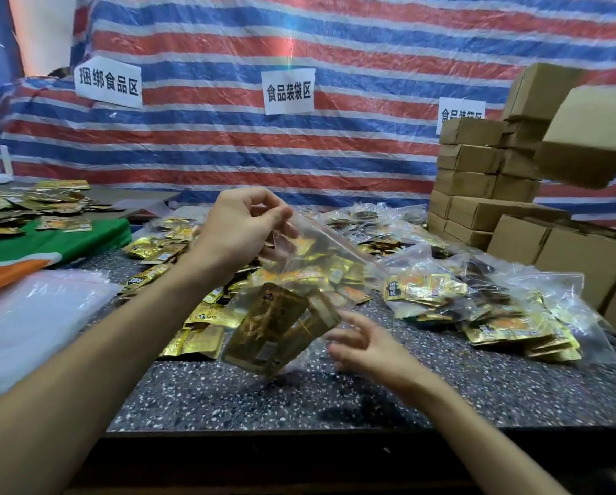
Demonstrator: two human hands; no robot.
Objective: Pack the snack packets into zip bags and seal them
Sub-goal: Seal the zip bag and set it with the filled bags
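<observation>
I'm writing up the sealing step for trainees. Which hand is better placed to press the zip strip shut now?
Probably the right hand: it is open and free beside the zip bag. The left hand already pinches the bag's top corner, holding it up with snack packets inside.

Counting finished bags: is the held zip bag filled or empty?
Filled: gold snack packets show through the zip bag the left hand holds up.

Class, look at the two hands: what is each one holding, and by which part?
The left hand pinches the clear zip bag of gold snack packets at its top zip edge. The right hand is open beside the bag's bottom, gripping nothing.
</observation>
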